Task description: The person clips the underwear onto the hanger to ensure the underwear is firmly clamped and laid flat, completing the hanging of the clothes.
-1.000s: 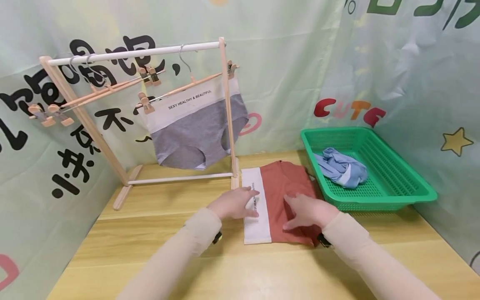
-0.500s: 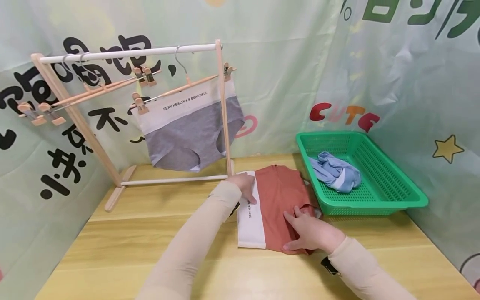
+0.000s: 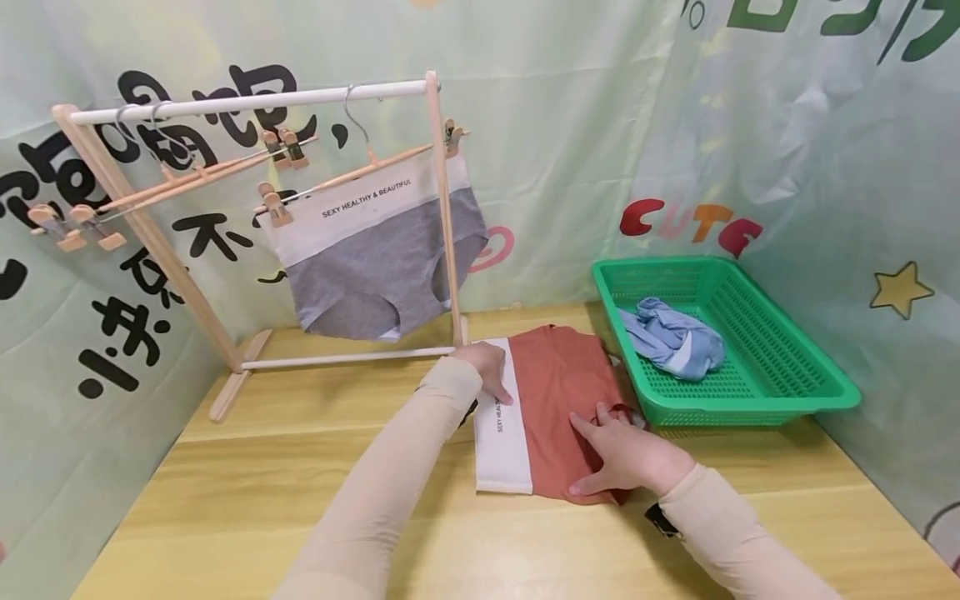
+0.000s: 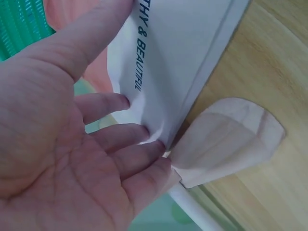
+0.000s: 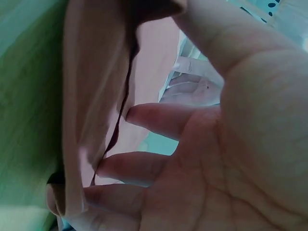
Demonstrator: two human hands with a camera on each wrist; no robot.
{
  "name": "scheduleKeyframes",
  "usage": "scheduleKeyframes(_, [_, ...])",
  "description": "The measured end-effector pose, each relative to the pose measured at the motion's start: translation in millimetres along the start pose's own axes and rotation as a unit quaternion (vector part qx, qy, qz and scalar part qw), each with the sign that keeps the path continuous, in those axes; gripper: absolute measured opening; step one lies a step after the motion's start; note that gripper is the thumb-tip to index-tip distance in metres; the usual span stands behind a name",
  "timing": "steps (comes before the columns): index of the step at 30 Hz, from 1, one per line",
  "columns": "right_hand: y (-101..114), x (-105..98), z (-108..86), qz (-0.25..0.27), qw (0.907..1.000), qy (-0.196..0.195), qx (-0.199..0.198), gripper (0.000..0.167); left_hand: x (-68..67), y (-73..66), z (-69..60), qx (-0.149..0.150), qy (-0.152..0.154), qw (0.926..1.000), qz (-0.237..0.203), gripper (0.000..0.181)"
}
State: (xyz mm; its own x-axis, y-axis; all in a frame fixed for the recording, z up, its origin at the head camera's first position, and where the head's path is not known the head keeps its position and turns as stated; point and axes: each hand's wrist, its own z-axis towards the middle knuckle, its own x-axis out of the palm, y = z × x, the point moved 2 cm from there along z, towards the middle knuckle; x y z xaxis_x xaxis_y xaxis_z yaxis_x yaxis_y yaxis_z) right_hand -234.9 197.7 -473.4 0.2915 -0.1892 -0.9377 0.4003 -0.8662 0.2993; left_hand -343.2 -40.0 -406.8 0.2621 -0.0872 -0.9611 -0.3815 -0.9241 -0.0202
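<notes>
Rust-red briefs (image 3: 555, 392) with a white waistband (image 3: 506, 458) lie flat on the table, the waistband toward the left. My left hand (image 3: 483, 367) touches the far end of that waistband, close to the rack's foot. In the left wrist view the fingertips (image 4: 153, 147) meet the white cloth beside the wooden foot (image 4: 231, 139), fingers fairly straight. Toward the leg end, my right hand (image 3: 633, 454) rests on the red cloth with fingers spread. The right wrist view has its fingers (image 5: 144, 166) along the fabric's folded edge (image 5: 86, 120), thumb apart from them.
Behind on the left stands a wooden rack (image 3: 442, 208) with a white top bar. Grey briefs (image 3: 375, 258) hang there from a clip hanger, beside further clip hangers (image 3: 187, 179). A green basket (image 3: 750, 408) at right holds crumpled blue cloth (image 3: 675, 337).
Over the last second my left hand has gone to the far end of the waistband, and the right has shifted toward the near leg end. In the last half second, both stay nearly still.
</notes>
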Motion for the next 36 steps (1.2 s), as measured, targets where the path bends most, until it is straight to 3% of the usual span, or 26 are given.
scheduleKeyframes(4, [-2, -3, 0.4, 0.001, 1.0, -0.002, 0.003, 0.121, -0.5, 1.3, 4.3, 0.0, 0.005, 1.0, 0.005, 0.065])
scheduleKeyframes(12, [22, -32, -15.4, -0.003, 0.9998, 0.012, 0.015, 0.108, -2.1, 5.6, 7.9, -0.006, 0.015, 0.9997, -0.021, 0.072])
scheduleKeyframes(21, [22, -34, -18.7, 0.012, 0.9995, 0.02, 0.019, 0.107, 3.5, 11.0, 21.5, 0.0, 0.024, 0.9994, -0.023, 0.086])
scheduleKeyframes(32, [14, -33, -20.1, 0.016, 0.9991, 0.03, 0.026, 0.11, 6.7, 10.4, 25.7, 0.003, 0.023, 0.9993, -0.031, 0.094])
scheduleKeyframes(36, [13, -34, -21.8, 0.015, 0.999, 0.029, 0.031, 0.109, 7.8, 9.5, 23.1, 0.021, 0.016, 0.9983, -0.051, 0.091])
